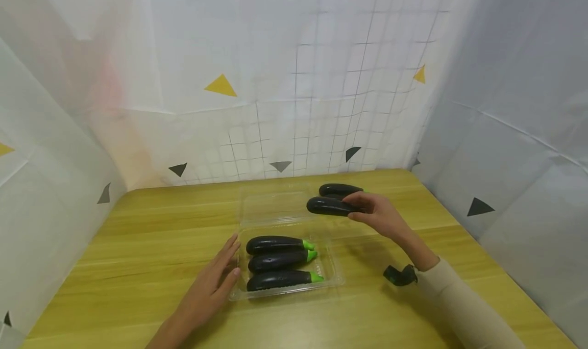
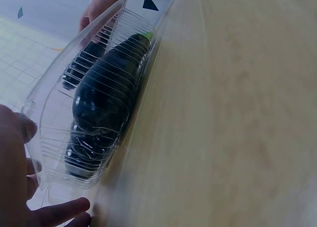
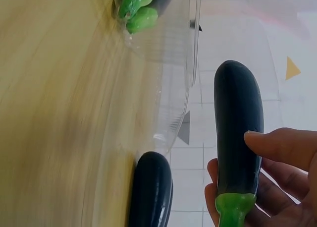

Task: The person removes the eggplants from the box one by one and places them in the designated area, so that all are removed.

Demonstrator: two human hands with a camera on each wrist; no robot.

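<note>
Head view: an eggplant (image 1: 327,206) is held near a clear container (image 1: 334,275) by the right hand (image 1: 378,214). Left wrist: the container is presumably steadied by the relaxed left hand (image 2: 11,167). Right wrist: the eggplant is gripped toward one end, likely leaving the other free.

Wood-grain table (image 1: 147,247) amid white walls (image 1: 257,43) with triangles (image 1: 222,86)
</note>
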